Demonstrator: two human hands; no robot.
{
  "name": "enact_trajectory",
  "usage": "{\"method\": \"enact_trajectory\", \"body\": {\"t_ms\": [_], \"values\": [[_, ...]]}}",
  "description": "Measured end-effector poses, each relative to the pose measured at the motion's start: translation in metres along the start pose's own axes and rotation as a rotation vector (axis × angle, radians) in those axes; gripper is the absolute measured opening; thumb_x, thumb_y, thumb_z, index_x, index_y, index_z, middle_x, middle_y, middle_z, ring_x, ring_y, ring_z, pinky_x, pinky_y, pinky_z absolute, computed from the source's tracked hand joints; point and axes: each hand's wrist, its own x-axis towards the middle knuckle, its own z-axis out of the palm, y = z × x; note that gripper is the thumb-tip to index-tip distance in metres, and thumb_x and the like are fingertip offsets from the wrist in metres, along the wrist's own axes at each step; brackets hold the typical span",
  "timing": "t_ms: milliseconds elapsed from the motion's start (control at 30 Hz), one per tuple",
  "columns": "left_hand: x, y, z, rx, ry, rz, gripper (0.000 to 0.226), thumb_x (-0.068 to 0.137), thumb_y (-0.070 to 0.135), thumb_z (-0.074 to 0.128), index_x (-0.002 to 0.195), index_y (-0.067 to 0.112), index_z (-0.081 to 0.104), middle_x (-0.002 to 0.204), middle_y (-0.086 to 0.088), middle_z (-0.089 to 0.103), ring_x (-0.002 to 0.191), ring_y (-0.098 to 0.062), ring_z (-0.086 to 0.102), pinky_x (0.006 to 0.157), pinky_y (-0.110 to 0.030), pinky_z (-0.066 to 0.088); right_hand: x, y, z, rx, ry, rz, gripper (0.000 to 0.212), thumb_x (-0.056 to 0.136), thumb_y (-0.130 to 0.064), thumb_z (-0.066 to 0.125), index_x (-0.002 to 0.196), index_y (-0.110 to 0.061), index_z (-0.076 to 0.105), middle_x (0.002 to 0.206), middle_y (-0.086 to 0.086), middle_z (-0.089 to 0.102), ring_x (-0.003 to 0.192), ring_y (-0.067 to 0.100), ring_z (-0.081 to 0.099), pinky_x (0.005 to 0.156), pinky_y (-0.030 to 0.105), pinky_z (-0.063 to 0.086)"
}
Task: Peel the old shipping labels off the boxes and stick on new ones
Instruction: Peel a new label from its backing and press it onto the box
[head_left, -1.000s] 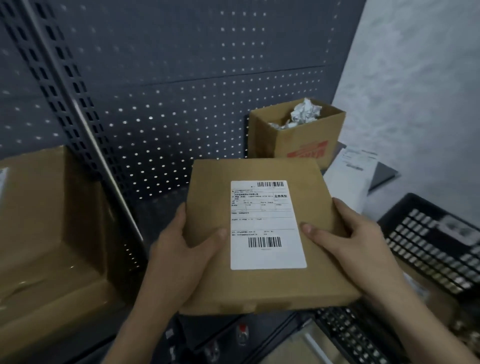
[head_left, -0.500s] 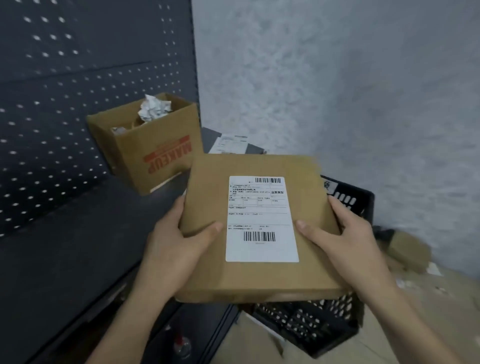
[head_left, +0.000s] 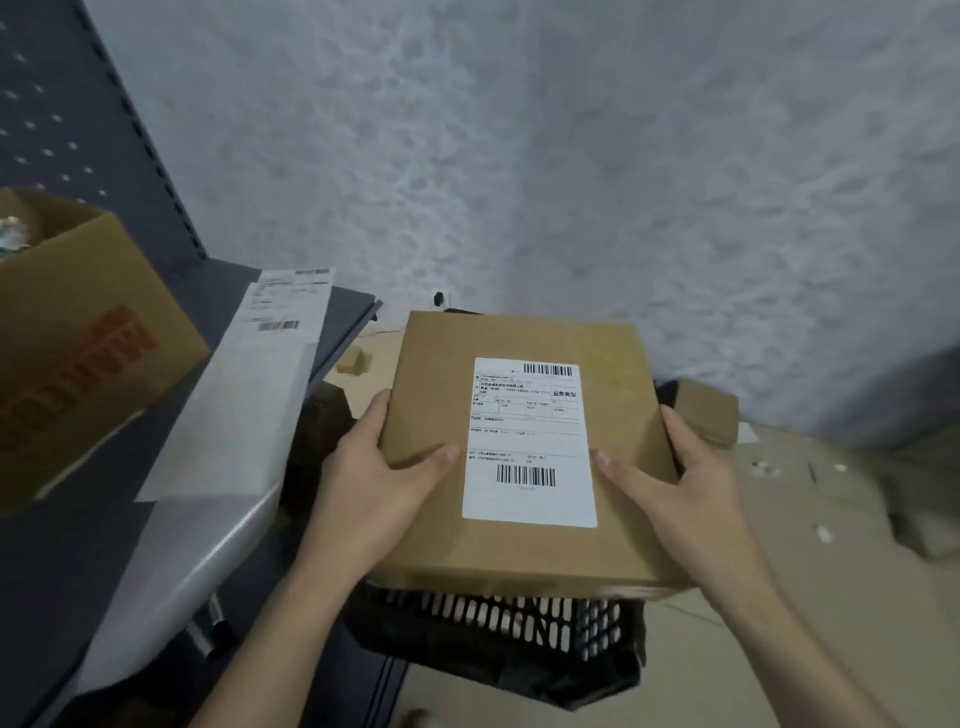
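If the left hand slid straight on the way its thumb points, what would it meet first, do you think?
Probably the shipping label: the left hand holds the box, and the label's left edge lies just ahead of its thumb.

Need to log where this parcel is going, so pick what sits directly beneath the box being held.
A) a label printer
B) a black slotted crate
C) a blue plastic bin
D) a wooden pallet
B: the black slotted crate shows just under the near edge of the flat box, which the left hand and right hand grip by its sides.
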Motion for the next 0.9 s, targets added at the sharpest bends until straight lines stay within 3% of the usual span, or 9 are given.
{"method": "enact_trajectory", "body": {"t_ms": [100, 200, 267, 400, 500, 567, 700, 800, 900], "values": [[0.029, -0.007, 0.017, 0.040, -0.074, 0.022, 0.063, 0.080, 0.041, 0.074, 0.136, 0.039, 0.045, 0.113, 0.023, 0.064, 0.097, 0.001, 0.063, 0.074, -0.021, 0.053, 0.012, 0.014, 0.005, -0.058, 0.081, 0.064, 0.062, 0.079, -0.039, 0.077, 0.133, -0.037, 0.047, 0.109, -0.029, 0.057, 0.096, -0.013, 0.057, 0.076, 0.011, 0.048], [0.052, -0.015, 0.033, 0.065, -0.125, 0.020, 0.078, 0.083, 0.034, 0.074, 0.148, 0.035, 0.031, 0.114, 0.029, 0.053, 0.094, 0.006, 0.054, 0.070, -0.011, 0.043, 0.025, 0.035, 0.015, -0.122, 0.111, 0.139, 0.074, 0.076, -0.049, 0.075, 0.140, -0.033, 0.043, 0.121, -0.015, 0.061, 0.106, 0.006, 0.060, 0.088, 0.034, 0.053], [0.068, -0.025, 0.041, 0.092, -0.145, 0.004, 0.084, 0.083, 0.033, 0.074, 0.151, 0.033, 0.025, 0.119, 0.024, 0.050, 0.097, 0.003, 0.050, 0.076, -0.014, 0.044, 0.033, 0.048, 0.024, -0.127, 0.118, 0.189, 0.066, 0.078, -0.045, 0.075, 0.135, -0.030, 0.046, 0.117, -0.014, 0.063, 0.102, 0.006, 0.060, 0.084, 0.032, 0.053], [0.096, -0.047, 0.051, 0.151, -0.176, -0.059, 0.085, 0.082, 0.038, 0.074, 0.150, 0.039, 0.023, 0.132, 0.009, 0.053, 0.113, -0.013, 0.054, 0.093, -0.040, 0.051, 0.053, 0.069, 0.043, -0.167, 0.113, 0.278, 0.068, 0.079, -0.043, 0.074, 0.136, -0.022, 0.044, 0.117, -0.010, 0.062, 0.105, 0.011, 0.058, 0.083, 0.030, 0.050], [0.114, -0.063, 0.059, 0.191, -0.182, -0.098, 0.085, 0.082, 0.039, 0.071, 0.150, 0.041, 0.020, 0.132, 0.007, 0.049, 0.110, -0.012, 0.051, 0.086, -0.034, 0.048, 0.071, 0.080, 0.057, -0.187, 0.077, 0.331, 0.076, 0.080, -0.041, 0.073, 0.143, -0.019, 0.037, 0.125, -0.006, 0.058, 0.112, 0.016, 0.055, 0.090, 0.032, 0.048], [0.122, -0.072, 0.066, 0.211, -0.184, -0.126, 0.084, 0.084, 0.036, 0.071, 0.150, 0.036, 0.020, 0.131, 0.006, 0.045, 0.107, -0.010, 0.046, 0.085, -0.030, 0.044, 0.083, 0.088, 0.066, -0.195, 0.046, 0.359, 0.072, 0.083, -0.034, 0.073, 0.142, -0.016, 0.036, 0.118, -0.007, 0.056, 0.105, 0.014, 0.053, 0.086, 0.029, 0.045], [0.138, -0.093, 0.083, 0.261, -0.210, -0.199, 0.078, 0.086, 0.030, 0.071, 0.149, 0.029, 0.025, 0.118, 0.010, 0.044, 0.105, -0.009, 0.045, 0.089, -0.033, 0.046, 0.105, 0.104, 0.080, -0.192, -0.022, 0.452, 0.074, 0.084, -0.032, 0.073, 0.144, -0.017, 0.033, 0.126, -0.003, 0.055, 0.104, 0.011, 0.049, 0.089, 0.029, 0.044], [0.147, -0.112, 0.093, 0.293, -0.240, -0.291, 0.077, 0.085, 0.029, 0.072, 0.149, 0.024, 0.028, 0.130, 0.005, 0.052, 0.114, -0.015, 0.052, 0.097, -0.037, 0.046, 0.115, 0.116, 0.089, -0.158, -0.044, 0.501, 0.071, 0.085, -0.026, 0.073, 0.143, -0.017, 0.034, 0.107, -0.010, 0.050, 0.098, 0.008, 0.045, 0.082, 0.024, 0.040], [0.155, -0.128, 0.102, 0.299, -0.256, -0.353, 0.082, 0.082, 0.030, 0.073, 0.149, 0.022, 0.028, 0.134, 0.000, 0.054, 0.116, -0.018, 0.055, 0.098, -0.040, 0.049, 0.119, 0.126, 0.097, -0.145, -0.062, 0.549, 0.074, 0.082, -0.027, 0.076, 0.141, -0.016, 0.034, 0.111, -0.007, 0.056, 0.096, 0.010, 0.050, 0.080, 0.025, 0.045]]}}
